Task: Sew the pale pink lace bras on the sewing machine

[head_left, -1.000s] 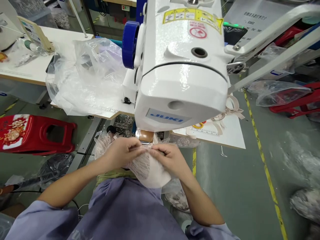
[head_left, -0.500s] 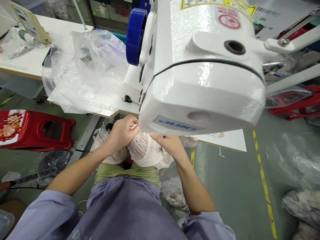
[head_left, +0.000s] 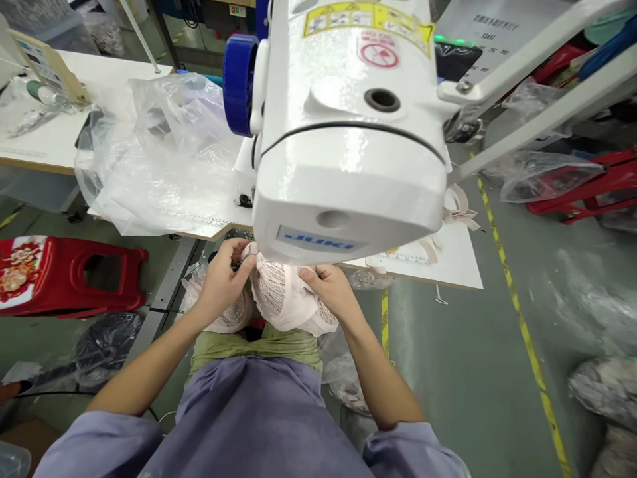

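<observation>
Both left hand (head_left: pixel 221 277) and right hand (head_left: pixel 335 288), wider apart than before, pinch the lace fabric (head_left: pixel 283 302).

Garment (head_left: pixel 293 305) before sewing machine (head_left: pixel 348 172), plastic bag (head_left: pixel 159 166) left, stool (head_left: pixel 67 275) farther left

On the left, a large clear plastic bag (head_left: pixel 162 166) lies crumpled over a white tabletop (head_left: pixel 110 74), with a beige stand (head_left: pixel 52 70) farther left, while a red stool (head_left: pixel 74 275) with a flower-printed seat stands on the green floor (head_left: pixel 438 372) below, a dark plastic bag (head_left: pixel 107 345) lying near it. To the right, yellow tape (head_left: pixel 518 312) runs along the floor past a filled plastic bag (head_left: pixel 604 388). Farther back are a printed sheet (head_left: pixel 497 36) and another red stool (head_left: pixel 597 176), partly overlapped by a clear bag (head_left: pixel 540 176).
</observation>
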